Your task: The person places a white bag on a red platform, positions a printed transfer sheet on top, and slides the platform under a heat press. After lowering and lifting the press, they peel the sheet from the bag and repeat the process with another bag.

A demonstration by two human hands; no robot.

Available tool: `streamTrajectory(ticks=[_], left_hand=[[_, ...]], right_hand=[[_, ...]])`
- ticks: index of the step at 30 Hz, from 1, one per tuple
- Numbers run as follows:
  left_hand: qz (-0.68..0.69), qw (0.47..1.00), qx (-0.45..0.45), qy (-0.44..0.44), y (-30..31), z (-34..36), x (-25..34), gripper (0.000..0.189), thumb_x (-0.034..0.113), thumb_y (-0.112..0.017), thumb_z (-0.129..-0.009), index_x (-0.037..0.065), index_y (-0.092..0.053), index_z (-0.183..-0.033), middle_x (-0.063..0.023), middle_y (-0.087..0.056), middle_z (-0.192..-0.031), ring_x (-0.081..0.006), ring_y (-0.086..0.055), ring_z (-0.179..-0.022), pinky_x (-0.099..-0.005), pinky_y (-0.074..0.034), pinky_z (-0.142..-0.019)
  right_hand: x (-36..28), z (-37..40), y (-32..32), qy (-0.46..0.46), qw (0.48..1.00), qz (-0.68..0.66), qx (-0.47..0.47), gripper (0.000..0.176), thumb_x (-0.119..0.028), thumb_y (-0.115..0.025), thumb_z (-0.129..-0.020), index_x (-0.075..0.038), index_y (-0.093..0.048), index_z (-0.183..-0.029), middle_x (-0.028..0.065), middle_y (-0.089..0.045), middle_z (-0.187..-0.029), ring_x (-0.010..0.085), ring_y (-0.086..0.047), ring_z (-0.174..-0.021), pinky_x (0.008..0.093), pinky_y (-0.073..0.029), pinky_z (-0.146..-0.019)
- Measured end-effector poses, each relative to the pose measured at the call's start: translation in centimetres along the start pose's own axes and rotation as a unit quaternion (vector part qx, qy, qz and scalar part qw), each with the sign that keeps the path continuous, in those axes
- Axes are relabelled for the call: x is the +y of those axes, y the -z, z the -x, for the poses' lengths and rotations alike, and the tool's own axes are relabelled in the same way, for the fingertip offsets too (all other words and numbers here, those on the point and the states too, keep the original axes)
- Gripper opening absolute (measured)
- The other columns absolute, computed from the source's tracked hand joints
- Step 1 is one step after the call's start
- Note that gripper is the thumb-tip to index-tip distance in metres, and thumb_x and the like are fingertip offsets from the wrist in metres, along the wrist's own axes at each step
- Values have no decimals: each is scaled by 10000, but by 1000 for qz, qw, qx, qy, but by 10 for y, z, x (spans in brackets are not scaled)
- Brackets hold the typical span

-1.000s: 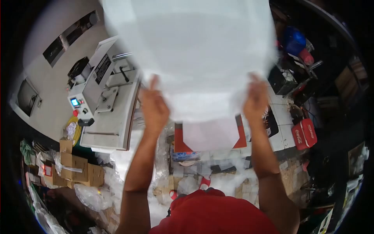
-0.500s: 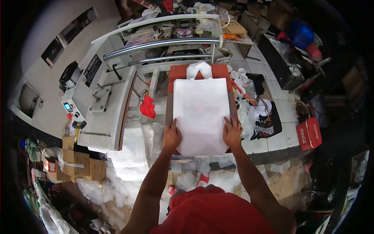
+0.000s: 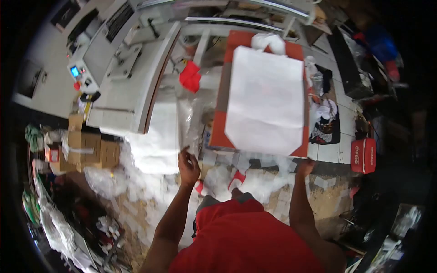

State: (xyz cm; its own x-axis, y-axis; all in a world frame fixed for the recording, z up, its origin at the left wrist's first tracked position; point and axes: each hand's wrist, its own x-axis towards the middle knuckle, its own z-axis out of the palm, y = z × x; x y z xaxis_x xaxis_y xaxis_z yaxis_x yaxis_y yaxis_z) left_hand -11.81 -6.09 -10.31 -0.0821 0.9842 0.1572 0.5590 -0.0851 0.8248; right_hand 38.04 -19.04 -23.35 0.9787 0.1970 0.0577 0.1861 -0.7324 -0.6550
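Note:
A white tote bag [image 3: 266, 100] lies flat on the reddish-brown press bed [image 3: 233, 43], its white handles [image 3: 268, 43] folded at the far end. My left hand [image 3: 189, 169] is off the bag, in the air beside a stack of white bags or sheets [image 3: 159, 136]; its fingers are apart and hold nothing. Just below the bed's near right corner is my right hand [image 3: 306, 167], also away from the bag. Blur hides how its fingers are set.
A heat press machine [image 3: 132, 86] with a lit display stands left of the bed. A red cloth [image 3: 190, 76] hangs between them. Cardboard boxes [image 3: 91, 148] sit at lower left, a red cooler bag [image 3: 363, 155] at right. White scraps [image 3: 214, 177] litter the floor around my feet.
Both hands have come off the bag's sides and drawn back toward my body, the left one outward to the left. My view has tilted down, and the bag appears higher and farther right.

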Motion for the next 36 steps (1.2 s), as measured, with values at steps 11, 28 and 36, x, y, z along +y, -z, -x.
streamTrajectory(ticks=[11, 28, 36], left_hand=[[-237, 765, -415, 432, 212, 367, -263, 379, 327, -532, -870, 104, -620, -1163, -229, -696, -979, -412, -667, -936, -490, -527, -846], [-15, 872, -319, 370, 136, 215, -233, 328, 127, -612, -879, 48, -622, -1197, -158, -676, -1014, -251, -701, -853, -365, -566, -763], [-33, 845, -392, 361, 116, 225, -205, 384, 154, -628, -877, 20, -591, -1234, -171, -671, -1077, -271, -696, -894, -383, -557, -824]], right_hand=[[-55, 247, -301, 396, 760, -195, -477, 448, -208, -739, -789, -80, -628, -1204, 191, -622, -1179, 403, -544, -1159, 479, -439, -993], [-161, 259, -305, 476, 696, 221, -490, 774, -214, -873, -615, -67, -551, -1303, 197, -471, -1416, 375, -434, -1318, 437, -415, -1071], [-138, 267, -337, 528, 717, 207, -405, 488, -152, -815, -683, -78, -613, -1120, 150, -568, -1196, 364, -490, -1210, 493, -466, -925]])
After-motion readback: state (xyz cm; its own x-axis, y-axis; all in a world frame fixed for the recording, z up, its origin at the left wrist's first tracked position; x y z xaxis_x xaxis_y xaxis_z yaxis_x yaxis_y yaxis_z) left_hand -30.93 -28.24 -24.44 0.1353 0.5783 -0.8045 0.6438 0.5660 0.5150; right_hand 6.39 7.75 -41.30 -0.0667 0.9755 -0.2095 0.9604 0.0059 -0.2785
